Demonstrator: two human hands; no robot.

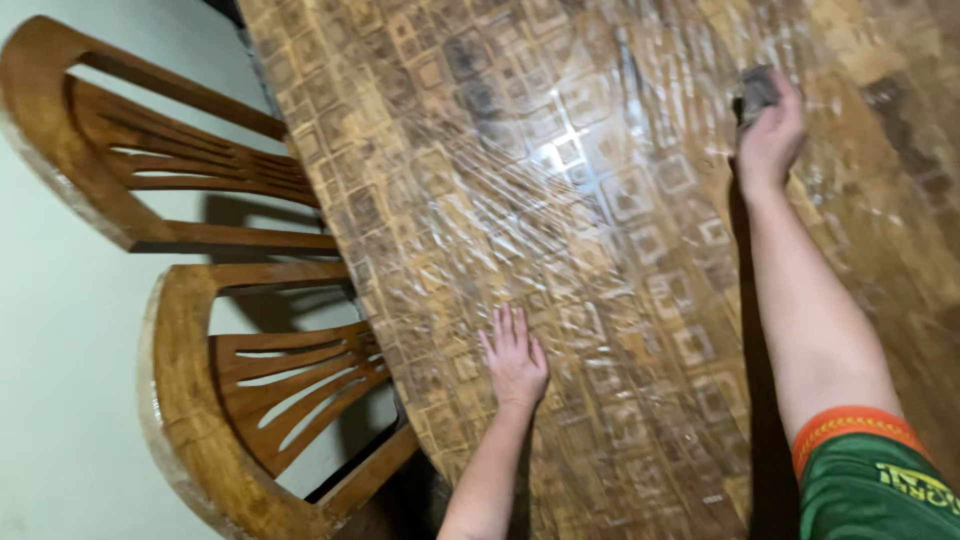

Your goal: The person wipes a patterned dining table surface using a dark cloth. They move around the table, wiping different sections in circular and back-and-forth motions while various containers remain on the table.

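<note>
My left hand lies flat, fingers spread, on a table covered with a brown square-patterned cloth under clear shiny plastic. My right hand reaches far across the table with its arm stretched out. It presses a small dark grey cloth or sponge against the plastic cover. The right sleeve is green with an orange band.
Two wooden chairs with curved slatted backs stand at the table's left edge, one far and one near. Behind them is pale floor. The table surface fills the right part of the view.
</note>
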